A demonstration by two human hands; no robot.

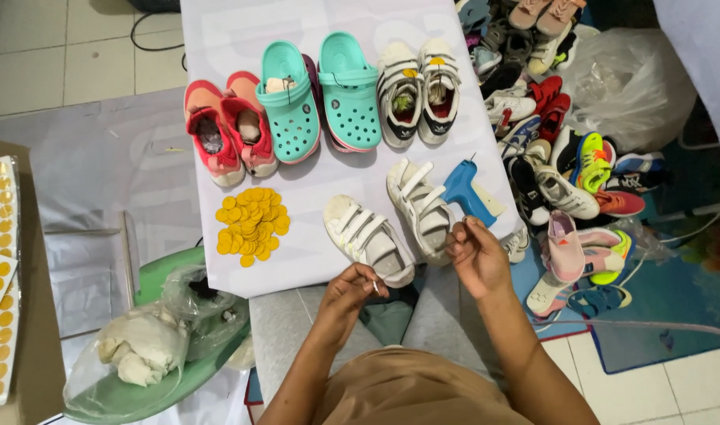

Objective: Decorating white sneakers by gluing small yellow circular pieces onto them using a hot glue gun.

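Both hands are down at the near edge of the bench (234,47), right at six o'clock. The left hand (350,290) has its fingers pinched together on something thin and small, too small to make out. The right hand (476,253) sits a little higher, at about five o'clock, fingertips pinched together as well; what it grips, I cannot tell. The two hands are apart, not touching.

Just above them lie the white strap sandals (391,224), one flat near the left hand, the other tipped on its side and touching the right hand's knuckles. Beside that second sandal, toward three o'clock, rests a blue tagging gun (466,191), its needle pointing up and away.

At nine o'clock on the bench sits a heap of yellow round stickers (251,224). Across the far side, from ten to one o'clock, stand three pairs in a row: red trainers (230,134), mint green clogs (322,94), white trainers with black stripes (417,90).

Off the bench at three o'clock, a big pile of mixed shoes (564,157) covers the floor. At eight o'clock, a clear plastic bag (151,338) lies on a green seat.
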